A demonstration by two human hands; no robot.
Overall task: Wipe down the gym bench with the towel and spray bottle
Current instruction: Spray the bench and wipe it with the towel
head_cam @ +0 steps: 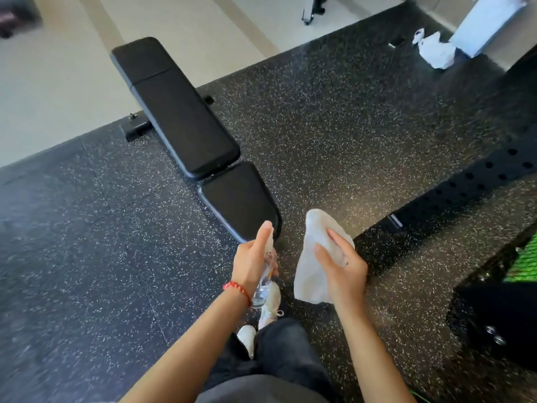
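Observation:
The black padded gym bench (180, 112) lies flat on the speckled rubber floor, running from the upper left down to its seat pad (238, 199) just ahead of my hands. My left hand (252, 260) grips a clear spray bottle (263, 283), with the index finger on top of the nozzle, which points at the seat pad's near end. My right hand (340, 266) holds a white towel (313, 257) that hangs bunched beside the bench's near corner, above the floor.
A black perforated rack beam (470, 184) crosses the floor at the right, with a green patch (523, 263) beyond it. A white plastic bag (436, 49) and a pale bin (488, 21) stand at the far right. My shoes (270, 306) and dark trousers are below.

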